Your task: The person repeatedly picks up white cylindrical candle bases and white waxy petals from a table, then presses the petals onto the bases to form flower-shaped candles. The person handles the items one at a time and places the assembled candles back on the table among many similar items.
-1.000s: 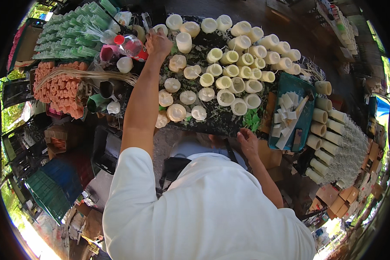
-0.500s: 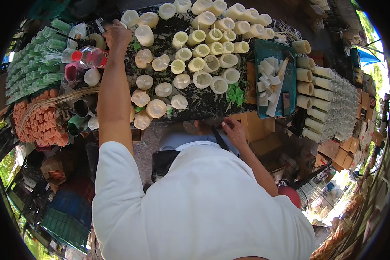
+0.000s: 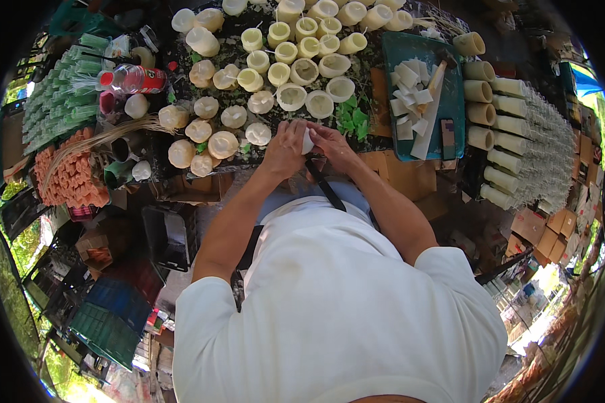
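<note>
My left hand and my right hand meet at the table's near edge, in front of my body. Between their fingers is a small smooth white object; the fingers cover most of it, so its kind is unclear. Just beyond stand rows of cream hollow wax candles, several with white wicks. Left of my left hand sit pale, lumpy-topped candles. Green leaves lie past my right hand.
A teal tray of white wax slabs sits at right, beside tan cylinders and stacked pale tubes. At left are a red-capped bottle, dried stalks, green bundles and orange pieces. Cardboard boxes lie below.
My left hand has come back from the table's far left to the near middle. My right hand has risen to meet it, and both now hold the small white object.
</note>
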`<state>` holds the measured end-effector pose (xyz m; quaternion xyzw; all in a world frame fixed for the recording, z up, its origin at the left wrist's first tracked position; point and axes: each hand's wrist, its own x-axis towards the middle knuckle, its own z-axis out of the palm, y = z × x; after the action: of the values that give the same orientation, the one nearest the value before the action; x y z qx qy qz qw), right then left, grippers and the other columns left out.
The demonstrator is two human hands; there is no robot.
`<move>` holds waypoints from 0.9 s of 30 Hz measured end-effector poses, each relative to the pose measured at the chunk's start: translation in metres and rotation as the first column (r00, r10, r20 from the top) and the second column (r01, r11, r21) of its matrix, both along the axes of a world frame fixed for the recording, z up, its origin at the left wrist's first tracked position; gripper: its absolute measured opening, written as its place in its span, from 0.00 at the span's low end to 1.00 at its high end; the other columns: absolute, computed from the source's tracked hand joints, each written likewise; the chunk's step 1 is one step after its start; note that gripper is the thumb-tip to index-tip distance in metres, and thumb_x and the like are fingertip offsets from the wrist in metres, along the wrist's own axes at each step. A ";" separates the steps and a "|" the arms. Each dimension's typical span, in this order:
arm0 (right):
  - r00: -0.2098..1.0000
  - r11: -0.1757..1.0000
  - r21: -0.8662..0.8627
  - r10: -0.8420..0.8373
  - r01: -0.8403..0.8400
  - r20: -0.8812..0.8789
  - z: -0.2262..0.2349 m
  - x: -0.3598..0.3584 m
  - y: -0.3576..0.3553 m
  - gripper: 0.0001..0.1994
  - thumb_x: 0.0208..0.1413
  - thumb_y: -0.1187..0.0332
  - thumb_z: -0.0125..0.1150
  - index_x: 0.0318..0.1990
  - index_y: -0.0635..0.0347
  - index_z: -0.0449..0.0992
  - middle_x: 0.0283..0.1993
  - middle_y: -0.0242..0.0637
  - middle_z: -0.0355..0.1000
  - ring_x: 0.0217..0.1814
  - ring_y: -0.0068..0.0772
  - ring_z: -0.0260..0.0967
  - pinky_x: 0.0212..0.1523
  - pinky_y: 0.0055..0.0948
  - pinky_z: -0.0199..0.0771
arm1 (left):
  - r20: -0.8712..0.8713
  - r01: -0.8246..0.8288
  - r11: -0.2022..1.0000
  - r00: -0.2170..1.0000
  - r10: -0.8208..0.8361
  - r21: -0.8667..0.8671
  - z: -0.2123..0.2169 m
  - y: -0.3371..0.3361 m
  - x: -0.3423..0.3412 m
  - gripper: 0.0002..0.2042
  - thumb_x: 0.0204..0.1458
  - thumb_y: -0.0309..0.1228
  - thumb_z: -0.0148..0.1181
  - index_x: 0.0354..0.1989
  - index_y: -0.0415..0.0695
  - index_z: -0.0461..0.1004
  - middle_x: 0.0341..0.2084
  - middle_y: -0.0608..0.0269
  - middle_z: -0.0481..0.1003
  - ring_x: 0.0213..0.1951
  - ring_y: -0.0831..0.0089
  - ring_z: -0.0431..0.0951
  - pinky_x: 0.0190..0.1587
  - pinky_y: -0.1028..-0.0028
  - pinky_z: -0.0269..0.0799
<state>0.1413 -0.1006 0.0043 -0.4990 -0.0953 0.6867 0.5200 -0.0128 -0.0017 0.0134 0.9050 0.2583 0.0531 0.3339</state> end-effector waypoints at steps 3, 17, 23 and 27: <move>0.968 0.999 0.034 -0.030 0.023 0.248 -0.031 0.001 -0.003 0.21 0.69 0.69 0.56 0.66 0.67 0.67 0.56 0.38 0.74 0.55 0.28 0.73 0.59 0.31 0.76 | 0.122 -0.148 0.988 0.982 0.144 0.030 -0.032 -0.014 0.005 0.38 0.41 0.24 0.67 0.64 0.34 0.59 0.58 0.39 0.67 0.61 0.42 0.65 0.63 0.57 0.68; 0.758 0.994 -0.112 0.062 0.014 0.650 -0.058 -0.001 -0.008 0.18 0.64 0.64 0.63 0.58 0.62 0.78 0.41 0.40 0.82 0.40 0.24 0.77 0.41 0.26 0.77 | 0.032 -0.421 0.356 0.608 0.793 -0.834 -0.090 -0.058 0.002 0.25 0.62 0.28 0.61 0.66 0.31 0.65 0.48 0.57 0.77 0.42 0.77 0.78 0.40 0.77 0.79; 0.537 0.997 0.063 -0.071 0.035 0.841 -0.059 -0.003 -0.010 0.12 0.60 0.65 0.66 0.46 0.63 0.83 0.37 0.45 0.82 0.37 0.34 0.80 0.41 0.30 0.78 | 0.000 -0.383 0.208 0.477 0.879 -0.900 -0.091 -0.065 0.007 0.21 0.67 0.31 0.55 0.64 0.31 0.67 0.49 0.56 0.77 0.40 0.76 0.79 0.41 0.74 0.81; 0.340 0.998 0.064 -0.067 0.019 0.938 -0.057 -0.007 -0.007 0.09 0.61 0.66 0.63 0.40 0.65 0.82 0.35 0.51 0.80 0.37 0.48 0.79 0.41 0.38 0.77 | 0.035 -0.446 0.249 0.433 0.900 -0.860 -0.102 -0.066 0.011 0.19 0.67 0.32 0.55 0.61 0.32 0.71 0.48 0.56 0.79 0.39 0.76 0.79 0.40 0.76 0.79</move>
<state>0.1343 -0.1081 -0.0522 -0.7942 -0.3774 0.2599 0.3991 -0.0015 -0.0679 -0.0891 0.4005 0.5324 0.3351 0.6663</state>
